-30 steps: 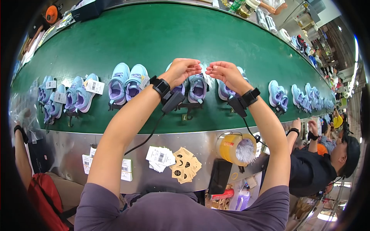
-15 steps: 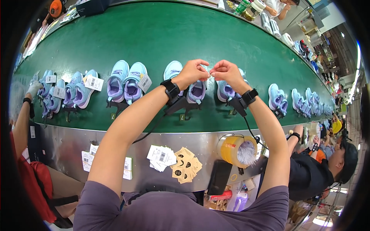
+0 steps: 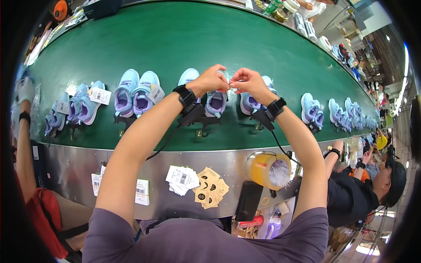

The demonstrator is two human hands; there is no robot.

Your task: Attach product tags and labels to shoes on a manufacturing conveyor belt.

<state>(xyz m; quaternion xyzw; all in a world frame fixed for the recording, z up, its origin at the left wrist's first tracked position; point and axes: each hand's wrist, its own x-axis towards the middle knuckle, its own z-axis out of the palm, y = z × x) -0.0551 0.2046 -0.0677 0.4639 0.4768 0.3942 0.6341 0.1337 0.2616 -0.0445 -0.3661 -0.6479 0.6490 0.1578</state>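
Note:
My left hand (image 3: 212,82) and my right hand (image 3: 250,83) meet over the green belt (image 3: 210,39), fingertips pinched together. Whatever small thing they pinch is too fine to make out. Behind my left hand and wrist is a pair of light blue and lilac children's sneakers (image 3: 216,105), partly hidden. Under my right hand and wrist another such pair of sneakers (image 3: 250,103) shows in part. To the left stands a pair of sneakers (image 3: 125,95) with a white hang tag (image 3: 156,94) on it.
More sneakers (image 3: 312,109) line the belt on both sides. On the metal ledge (image 3: 166,206) lie white barcode tags (image 3: 182,177), brown cards (image 3: 210,188), a yellowish tape roll (image 3: 262,170) filled with clear plastic strands, and a dark phone (image 3: 249,200). Co-workers flank me on both sides.
The row of sneakers has shifted a little to the left, and my two hands have moved left with it, still pinched together. At the left, a co-worker's gloved hand has drawn farther left.

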